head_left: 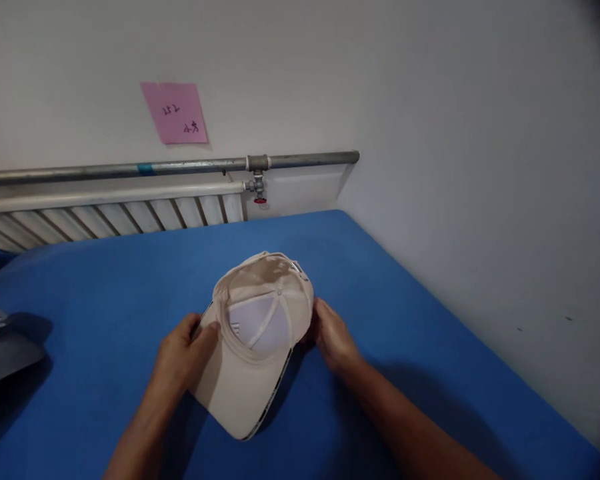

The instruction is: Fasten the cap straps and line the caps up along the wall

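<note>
Seeing L hand (180, 353) pinching cap (263, 327) by brim (245, 397), R hand (333, 337) at crown (299, 313), grip hidden, can't tell. I'd guess lightwt, crown floppy, brim stiffer; best hold = brim.

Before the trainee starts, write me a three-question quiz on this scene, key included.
1. True or false: the pale cap has its inside turned away from view.
2. Which part of the cap does the left hand grip?
3. What colour is the paper sheet on the wall?
a) green
b) pink
c) yellow

Key:
1. False; its inside is plainly visible.
2. The brim, at its edge.
3. b
</note>
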The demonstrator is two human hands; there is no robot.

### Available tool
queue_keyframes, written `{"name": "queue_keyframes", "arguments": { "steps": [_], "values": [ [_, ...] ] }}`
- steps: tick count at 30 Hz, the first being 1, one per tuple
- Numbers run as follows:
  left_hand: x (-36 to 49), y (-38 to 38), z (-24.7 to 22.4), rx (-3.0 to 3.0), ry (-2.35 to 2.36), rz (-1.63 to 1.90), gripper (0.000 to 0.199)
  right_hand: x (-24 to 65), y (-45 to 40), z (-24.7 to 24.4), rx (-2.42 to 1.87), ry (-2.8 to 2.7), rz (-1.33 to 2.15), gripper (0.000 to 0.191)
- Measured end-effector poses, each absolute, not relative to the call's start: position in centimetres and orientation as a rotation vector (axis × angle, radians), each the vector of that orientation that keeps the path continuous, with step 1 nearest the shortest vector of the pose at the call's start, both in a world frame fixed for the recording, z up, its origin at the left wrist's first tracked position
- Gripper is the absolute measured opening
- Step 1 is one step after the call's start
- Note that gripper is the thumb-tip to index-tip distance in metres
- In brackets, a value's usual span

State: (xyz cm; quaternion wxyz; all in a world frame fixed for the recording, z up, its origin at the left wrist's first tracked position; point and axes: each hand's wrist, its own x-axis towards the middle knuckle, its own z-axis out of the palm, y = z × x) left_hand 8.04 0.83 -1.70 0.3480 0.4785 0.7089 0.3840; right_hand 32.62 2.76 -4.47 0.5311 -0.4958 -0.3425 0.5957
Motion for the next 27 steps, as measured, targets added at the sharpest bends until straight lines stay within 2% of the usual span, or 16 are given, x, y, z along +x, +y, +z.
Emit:
{"name": "queue_keyframes", "arguments": {
  "steps": [4, 8, 11, 15, 21, 27],
  "values": [
    [9.4, 0.5, -2.0, 1.899, 2.089, 1.091, 0.043, 32.4, 2.5, -3.9, -1.222, -0.875, 1.451, 0.022],
    [11.1, 0.0, -3.0, 2.256, 1.749, 1.025, 0.034, 32.2, 2.2, -3.7, -1.274, -0.943, 1.433, 0.019],
    [11.9, -0.2, -3.5, 2.332, 1.463, 0.786, 0.028, 32.1, 2.1, -4.0, -1.302, -0.982, 1.405, 0.017],
    [12.3, -0.3, -3.7, 2.419, 1.342, 0.57, 0.032, 31.9, 2.0, -4.5, -1.274, -1.092, 1.343, 0.024],
    [12.4, -0.4, -3.3, 2.552, 1.35, 0.42, 0.038, 31.6, 1.8, -4.6, -1.269, -1.107, 1.378, 0.033],
    [12.5, -0.5, -3.2, 2.557, 1.349, 0.354, 0.038, 31.6, 1.7, -4.3, -1.29, -1.109, 1.381, 0.032]
  ]
}}
